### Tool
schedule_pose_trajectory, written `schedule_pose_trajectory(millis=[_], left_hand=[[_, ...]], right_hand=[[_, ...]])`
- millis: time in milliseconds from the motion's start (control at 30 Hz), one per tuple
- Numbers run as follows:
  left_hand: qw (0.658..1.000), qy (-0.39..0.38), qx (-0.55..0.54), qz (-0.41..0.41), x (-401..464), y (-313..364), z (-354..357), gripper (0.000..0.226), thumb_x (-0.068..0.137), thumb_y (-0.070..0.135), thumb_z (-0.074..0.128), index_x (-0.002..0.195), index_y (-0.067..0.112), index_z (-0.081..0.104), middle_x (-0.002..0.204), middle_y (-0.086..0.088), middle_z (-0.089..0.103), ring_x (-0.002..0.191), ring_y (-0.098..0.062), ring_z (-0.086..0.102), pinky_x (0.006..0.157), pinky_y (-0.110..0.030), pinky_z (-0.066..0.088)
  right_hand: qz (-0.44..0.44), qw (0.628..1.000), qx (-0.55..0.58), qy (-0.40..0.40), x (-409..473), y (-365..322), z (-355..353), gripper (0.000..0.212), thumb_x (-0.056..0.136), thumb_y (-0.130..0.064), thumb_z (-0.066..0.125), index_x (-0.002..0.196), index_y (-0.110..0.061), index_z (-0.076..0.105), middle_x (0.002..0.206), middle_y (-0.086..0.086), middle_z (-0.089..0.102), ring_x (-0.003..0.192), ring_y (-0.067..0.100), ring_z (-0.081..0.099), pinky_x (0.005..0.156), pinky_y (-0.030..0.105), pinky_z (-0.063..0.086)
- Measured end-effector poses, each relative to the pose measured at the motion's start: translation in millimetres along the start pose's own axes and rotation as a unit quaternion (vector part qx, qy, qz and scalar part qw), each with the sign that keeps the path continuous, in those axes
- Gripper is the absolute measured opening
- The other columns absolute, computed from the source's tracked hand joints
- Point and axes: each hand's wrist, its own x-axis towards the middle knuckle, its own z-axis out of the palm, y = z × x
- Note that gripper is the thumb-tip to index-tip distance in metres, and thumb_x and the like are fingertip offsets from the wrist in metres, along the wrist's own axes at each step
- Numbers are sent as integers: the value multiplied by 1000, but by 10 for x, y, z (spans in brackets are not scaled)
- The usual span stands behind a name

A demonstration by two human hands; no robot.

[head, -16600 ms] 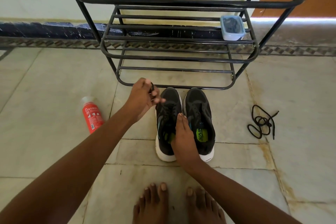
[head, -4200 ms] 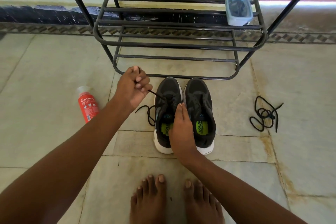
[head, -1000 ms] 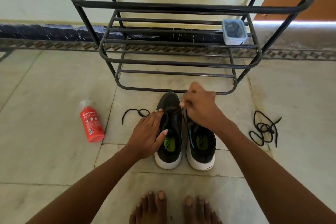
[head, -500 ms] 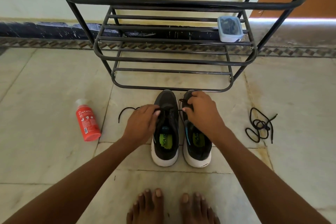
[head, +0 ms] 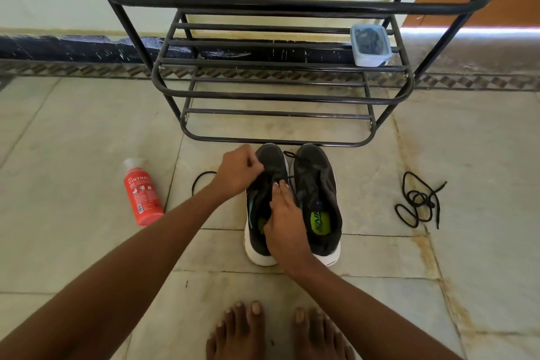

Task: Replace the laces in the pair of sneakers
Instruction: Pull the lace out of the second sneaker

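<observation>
Two black sneakers with white soles stand side by side on the floor, the left sneaker (head: 270,166) and the right sneaker (head: 317,184). My left hand (head: 238,172) pinches a black lace at the left sneaker's upper eyelets; a loop of that lace (head: 200,181) trails on the floor to the left. My right hand (head: 285,222) rests with straight fingers on the left sneaker's tongue and opening. A lace end (head: 292,155) lies across the toe of the right sneaker. A loose black lace (head: 418,202) lies bunched on the floor to the right.
A black metal shoe rack (head: 277,96) stands just behind the sneakers, with a small blue-lidded plastic box (head: 369,44) on its shelf. A red spray can (head: 141,193) lies on the tiles at left. My bare feet (head: 277,330) are at the bottom edge.
My right hand left the right sneaker's lace and came down flat onto the left sneaker. My left hand shifted up to the left sneaker's eyelets, still pinching the lace.
</observation>
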Motion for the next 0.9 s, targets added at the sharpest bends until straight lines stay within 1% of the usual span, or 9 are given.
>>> schedule_pose_trajectory(millis=[67,167,267,367,433,600,667,767,900], left_hand=[[985,2,-141,-100,34,-34,-20,8,93,9,66,87,13,62,81,-3,73,77,-14,69,69,-26,57],[969,-106,-205,-86,53,-43,-102,15,92,2,60,101,14,60,82,-5,70,80,-15,65,72,-27,52],[981,-164,-93,31,72,-105,-155,17,90,1,64,98,12,75,85,2,71,82,-3,65,77,-17,49],[990,-114,-25,80,69,-94,-134,17,93,3,67,93,15,79,94,5,67,82,0,60,68,-10,40],[987,-85,-135,1,69,-47,-116,22,97,0,60,91,14,75,91,2,67,71,-4,57,60,-16,41],[906,-140,-374,-143,60,-7,-124,25,99,-3,41,95,3,64,69,-6,50,46,-10,35,41,-22,23],[937,-137,-303,-108,70,12,-167,21,97,0,50,94,1,71,69,-4,56,48,-9,45,42,-20,32],[994,-102,-25,34,85,31,-169,6,94,15,73,89,13,76,78,5,68,65,-2,58,63,-18,42],[997,-22,-69,25,92,94,-70,9,100,14,64,90,13,64,93,4,61,83,-5,59,69,-10,44]], right_hand=[[-4,1000,-3,5,-9,24,27,72,93,8,43,160,-3,21,168,12,19,157,23,12,120,20,-2],[-3,1000,-2,13,-13,48,66,74,91,9,45,160,-4,23,168,10,20,157,21,12,118,17,-4],[4,1000,2,25,-20,59,75,73,91,10,45,159,-4,25,167,10,22,157,20,15,117,14,-4],[-4,1000,6,30,-29,74,96,74,89,11,47,159,-4,27,167,9,25,156,20,17,118,15,-1],[-6,999,8,36,-32,92,109,74,88,12,47,158,-4,29,166,10,27,156,20,18,119,17,2],[-11,999,5,36,-27,99,124,75,88,11,47,159,-6,27,167,7,23,157,17,15,123,19,6],[-11,999,1,39,-17,105,128,75,89,11,47,159,-6,27,168,7,23,157,17,14,123,20,6],[-10,999,-4,37,-13,113,141,75,89,10,48,159,-7,26,168,7,21,157,17,12,118,13,-3],[-8,999,-7,41,-4,130,149,74,92,8,48,160,-8,24,168,6,20,157,16,12,112,8,-10]])
